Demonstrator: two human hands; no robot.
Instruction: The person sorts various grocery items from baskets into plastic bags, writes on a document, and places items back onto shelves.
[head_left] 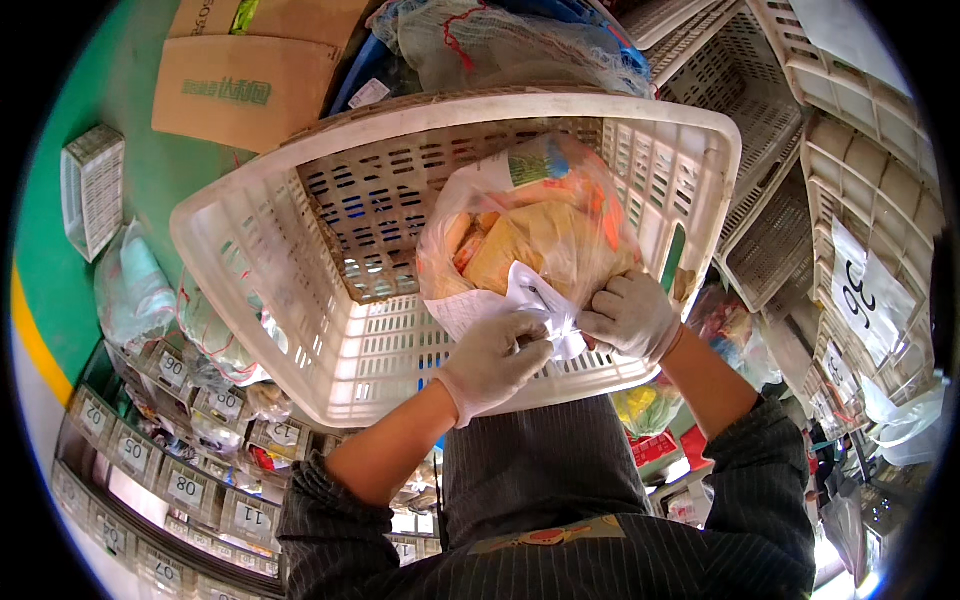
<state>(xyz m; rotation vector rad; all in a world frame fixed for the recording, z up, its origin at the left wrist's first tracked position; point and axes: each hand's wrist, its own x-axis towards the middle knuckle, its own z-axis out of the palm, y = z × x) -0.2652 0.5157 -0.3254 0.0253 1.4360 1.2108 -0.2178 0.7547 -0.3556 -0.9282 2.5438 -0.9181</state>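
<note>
A clear plastic bag [530, 235] filled with orange and yellow packages sits inside a white slatted plastic crate [450, 108]. My left hand [497, 365], in a whitish glove, is closed at the near side of the bag, pinching the gathered bag neck beside a white paper slip [535, 292]. My right hand [632, 315], gloved too, is closed on the bunched plastic just right of the slip. Both hands are close together over the crate's near wall. The fingertips partly cover the neck, so I cannot tell whether it is knotted.
Cardboard boxes [235, 90] and a mesh bag [490, 45] lie beyond the crate. Empty crates [745, 110] are stacked at the right. Numbered bins [185, 490] with bagged goods line the lower left. A small white crate [93, 190] rests on the green floor [150, 170].
</note>
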